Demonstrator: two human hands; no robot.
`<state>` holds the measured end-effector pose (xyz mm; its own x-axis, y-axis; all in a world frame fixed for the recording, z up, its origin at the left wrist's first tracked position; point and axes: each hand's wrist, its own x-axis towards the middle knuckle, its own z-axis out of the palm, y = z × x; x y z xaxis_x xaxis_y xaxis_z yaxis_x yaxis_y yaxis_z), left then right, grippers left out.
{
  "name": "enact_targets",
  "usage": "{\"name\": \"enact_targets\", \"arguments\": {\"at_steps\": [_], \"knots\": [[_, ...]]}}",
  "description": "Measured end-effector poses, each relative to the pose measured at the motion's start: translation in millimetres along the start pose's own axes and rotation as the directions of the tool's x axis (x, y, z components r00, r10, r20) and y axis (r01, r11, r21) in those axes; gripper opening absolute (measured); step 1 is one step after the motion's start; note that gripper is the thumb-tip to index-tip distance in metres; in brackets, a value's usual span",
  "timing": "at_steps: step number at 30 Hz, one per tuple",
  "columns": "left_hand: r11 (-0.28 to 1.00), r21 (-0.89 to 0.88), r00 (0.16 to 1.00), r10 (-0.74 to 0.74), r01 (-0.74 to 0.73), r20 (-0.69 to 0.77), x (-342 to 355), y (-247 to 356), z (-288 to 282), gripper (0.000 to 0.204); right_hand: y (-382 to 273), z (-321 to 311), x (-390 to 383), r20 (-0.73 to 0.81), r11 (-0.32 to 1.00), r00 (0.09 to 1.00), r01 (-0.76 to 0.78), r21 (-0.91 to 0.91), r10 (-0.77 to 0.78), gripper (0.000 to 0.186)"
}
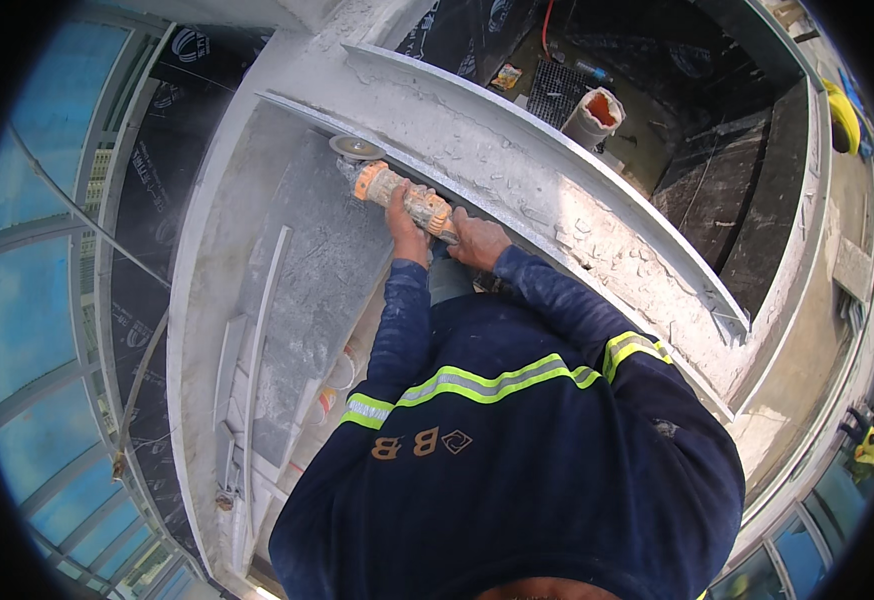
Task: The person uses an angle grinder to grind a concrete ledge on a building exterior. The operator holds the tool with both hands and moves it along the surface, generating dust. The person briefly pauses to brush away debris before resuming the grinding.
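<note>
Navy work shirt (527, 490) fills the lower middle of the head view, closest to the camera, crossed by yellow-green and silver reflective bands that make its wearer easy to see. Both sleeves reach forward and inward toward an angle grinder (427, 211), just above the centre. Its dusty, orange-and-grey body slants across the front of the worker, with the disc end up and to the left.

The left hand (409, 232) is closed around the middle of the grinder's body; the right hand (480, 242) is wrapped around its rear end. Both are bare. Gripping it at two places, one behind the other, probably keeps the tool steady and sets the angle of its head, while the fingers stay behind the grinding disc (356, 148). That disc lies right beside a long metal strip (517, 228) running along the near side of a rough concrete ledge (597, 218); whether the two touch cannot be made out.

Beyond the ledge's far edge, lined by an upright metal flange (547, 120), is a dark recess where a pale pipe (594, 118) stands upright, its orange inside showing. To the left, narrow metal lengths (269, 340) lie beside a grey panel (312, 270), well apart from the hands.
</note>
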<state>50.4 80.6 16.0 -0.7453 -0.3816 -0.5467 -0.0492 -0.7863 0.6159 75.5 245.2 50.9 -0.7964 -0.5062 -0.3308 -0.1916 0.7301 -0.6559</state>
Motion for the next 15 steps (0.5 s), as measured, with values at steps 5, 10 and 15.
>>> {"name": "enact_targets", "arguments": {"at_steps": [5,10,15], "knots": [[1.0,0.013,1.0,0.005,-0.005,-0.011,5.2,-0.7,-0.4,0.027,2.3,3.0,5.1,-0.017,1.0,0.999,0.03,0.004,-0.03,0.048],[0.999,0.043,1.0,0.003,-0.003,-0.005,17.5,1.7,0.6,0.025,2.3,5.3,18.4,-0.009,1.0,1.0,0.009,0.014,-0.009,0.049],[0.998,0.054,1.0,-0.012,0.013,-0.013,27.8,4.8,-3.3,0.022,1.4,8.3,26.1,-0.023,0.999,0.999,0.038,0.018,-0.038,0.049]]}}
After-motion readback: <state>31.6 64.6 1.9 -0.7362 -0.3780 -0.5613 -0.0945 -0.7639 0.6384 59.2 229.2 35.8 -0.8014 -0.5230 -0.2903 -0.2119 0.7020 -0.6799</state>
